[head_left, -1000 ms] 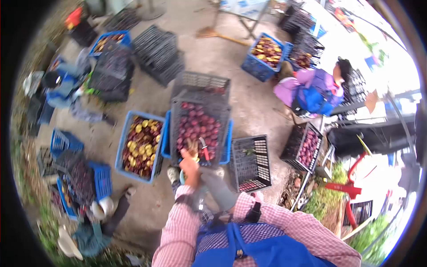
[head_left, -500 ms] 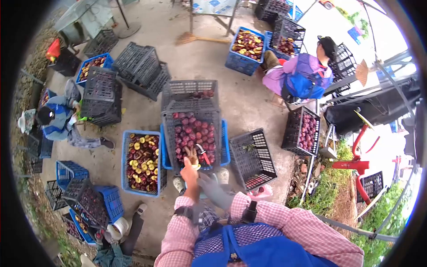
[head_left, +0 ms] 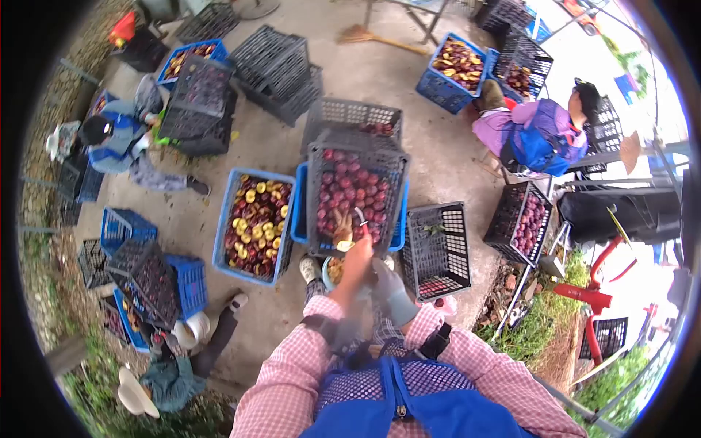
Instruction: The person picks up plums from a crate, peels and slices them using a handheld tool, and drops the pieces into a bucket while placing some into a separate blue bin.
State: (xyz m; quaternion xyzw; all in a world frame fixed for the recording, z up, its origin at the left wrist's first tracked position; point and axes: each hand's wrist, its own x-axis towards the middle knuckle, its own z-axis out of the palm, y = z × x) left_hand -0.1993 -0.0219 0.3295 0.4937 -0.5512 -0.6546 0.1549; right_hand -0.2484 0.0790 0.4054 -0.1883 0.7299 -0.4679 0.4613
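My bare left hand [head_left: 355,257] reaches over the near edge of a dark crate [head_left: 315,160] of red plums [head_left: 353,187]. Its fingertips meet the red handle of a knife [head_left: 365,229] with a hooked blade; motion blur hides whether they grip it. Beside the knife, a brownish work glove [head_left: 343,225] lies on the plums. My right hand [head_left: 394,293], in a grey glove, is low and close to my body, to the right of my left hand. Its fingers are smeared. Under the crate's near edge, a bowl [head_left: 334,270] holds yellowish pieces.
A blue crate [head_left: 218,248] of halved plums stands at left, a black crate [head_left: 437,252] with few things inside at right. Co-workers sit at the left [head_left: 117,139], lower left [head_left: 171,376] and upper right [head_left: 540,131] among stacked crates. A broom [head_left: 380,38] lies on the floor ahead.
The view has shifted, so the surroundings sit differently in it. My left hand has moved away from my gloved right hand and forward to the knife handle. The right hand has drawn back.
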